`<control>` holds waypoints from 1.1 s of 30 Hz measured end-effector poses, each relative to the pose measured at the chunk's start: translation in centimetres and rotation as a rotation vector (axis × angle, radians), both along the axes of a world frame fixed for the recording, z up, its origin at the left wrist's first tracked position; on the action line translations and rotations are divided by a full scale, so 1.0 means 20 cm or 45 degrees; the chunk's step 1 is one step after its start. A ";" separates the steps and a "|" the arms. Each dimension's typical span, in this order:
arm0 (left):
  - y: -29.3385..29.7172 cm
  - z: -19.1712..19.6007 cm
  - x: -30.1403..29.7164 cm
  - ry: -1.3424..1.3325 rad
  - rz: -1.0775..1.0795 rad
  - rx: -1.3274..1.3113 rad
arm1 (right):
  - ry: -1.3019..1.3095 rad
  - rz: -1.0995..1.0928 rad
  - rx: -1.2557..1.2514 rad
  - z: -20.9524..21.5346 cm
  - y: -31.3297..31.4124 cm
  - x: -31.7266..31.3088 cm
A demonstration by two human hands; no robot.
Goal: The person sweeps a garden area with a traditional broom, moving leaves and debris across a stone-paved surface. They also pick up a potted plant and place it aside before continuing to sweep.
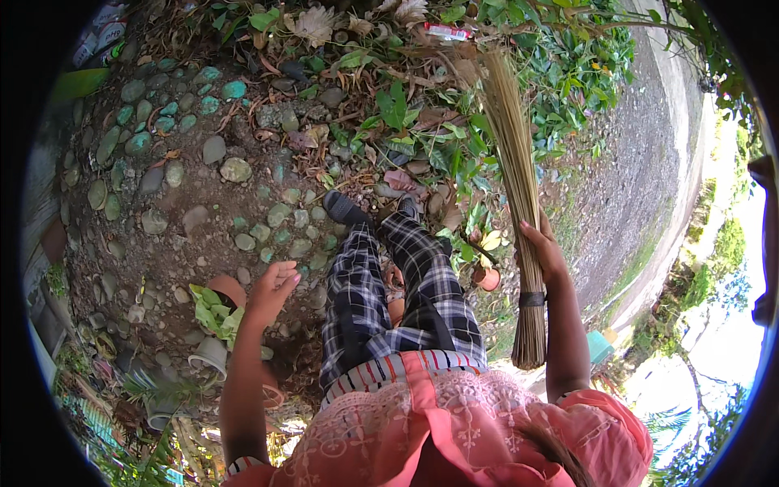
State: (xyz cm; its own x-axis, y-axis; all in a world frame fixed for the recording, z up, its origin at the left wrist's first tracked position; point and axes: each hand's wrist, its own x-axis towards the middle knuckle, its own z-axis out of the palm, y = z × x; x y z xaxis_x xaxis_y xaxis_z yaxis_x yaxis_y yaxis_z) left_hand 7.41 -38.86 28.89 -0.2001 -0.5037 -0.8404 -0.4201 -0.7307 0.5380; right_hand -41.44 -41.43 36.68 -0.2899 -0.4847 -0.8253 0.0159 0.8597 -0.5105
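A long stick broom (514,154) made of thin, straw-coloured ribs is upright at my right side. My right hand (545,250) wraps round its middle, above the dark band that ties the ribs. The bristle end fans out over the leaf litter (389,105) ahead and is partly blurred. On the left, my left hand (272,292) hangs in the air with loosely bent fingers and nothing visible in it. Below it are a leafy potted plant (213,312) and a brown pot (227,288).
Rounded stones (215,149), some painted green, are set in the soil at left. Green plants (568,89) grow ahead to the right, beside a paved strip (649,162). A red wrapper (447,32) lies far ahead. A small clay pot (488,278) stands by my right leg.
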 end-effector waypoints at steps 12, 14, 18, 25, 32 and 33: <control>-0.17 -0.12 -0.83 0.728 1.067 0.600 | -1.144 0.371 0.345 -0.14 0.18 0.58; -0.21 -0.20 -0.84 0.541 1.400 0.510 | -1.215 0.505 0.343 -0.29 0.12 0.63; -0.31 -0.36 -0.71 0.195 1.491 0.268 | -0.949 0.927 -0.266 -0.58 -0.01 0.80; -0.56 -0.58 -0.47 -0.167 1.685 0.005 | -0.440 0.919 -0.003 -1.12 -0.37 0.59; -0.84 -0.59 -0.11 -0.333 1.668 -0.386 | 0.423 1.040 -0.136 -1.59 -0.80 0.14; -0.88 -0.59 -0.08 -0.386 1.662 -0.491 | 0.490 1.117 -0.223 -1.64 -0.85 0.08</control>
